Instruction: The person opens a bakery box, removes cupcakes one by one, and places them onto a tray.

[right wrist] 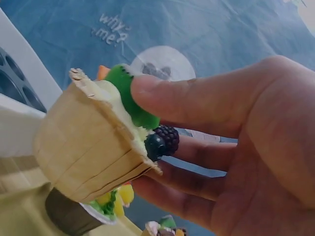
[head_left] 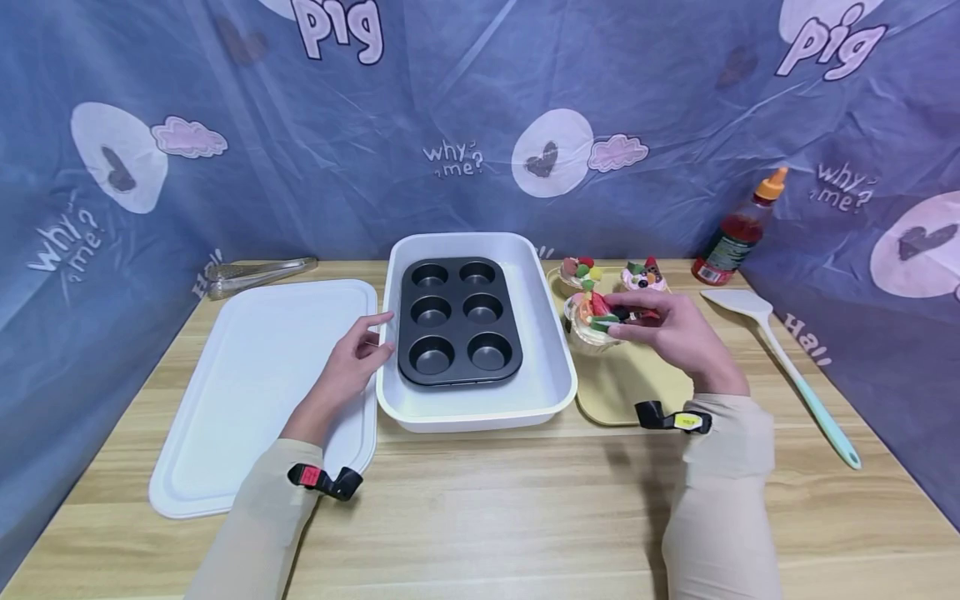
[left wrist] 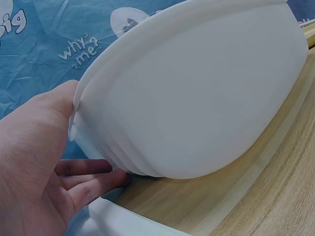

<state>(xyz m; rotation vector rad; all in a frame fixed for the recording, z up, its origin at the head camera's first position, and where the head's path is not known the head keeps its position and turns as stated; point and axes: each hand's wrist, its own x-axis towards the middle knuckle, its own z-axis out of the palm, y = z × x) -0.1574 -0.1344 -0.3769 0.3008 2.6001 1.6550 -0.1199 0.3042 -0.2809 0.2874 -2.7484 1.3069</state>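
My right hand [head_left: 663,329] pinches a cupcake [head_left: 588,329] by its fruit topping and holds it up off the yellow board [head_left: 637,379]. In the right wrist view, the cupcake's pale pleated wrapper [right wrist: 88,142] is tilted; a kiwi slice [right wrist: 125,93] is under the thumb, and a blackberry [right wrist: 166,139] sits near the fingers. With my left hand [head_left: 352,358] I hold the left rim of a white rectangular tub [head_left: 551,379]. In the left wrist view, the thumb is at the rim and the fingers are lower by the wall. Inside the tub lies a black muffin pan [head_left: 459,325] with several hollow cups.
Two more cupcakes, one [head_left: 579,271] at left and one [head_left: 643,275] at right, stand at the board's back. A white lid [head_left: 277,367] and metal tongs [head_left: 258,275] lie at left. A red sauce bottle [head_left: 731,237] and a spatula [head_left: 795,375] are at right.
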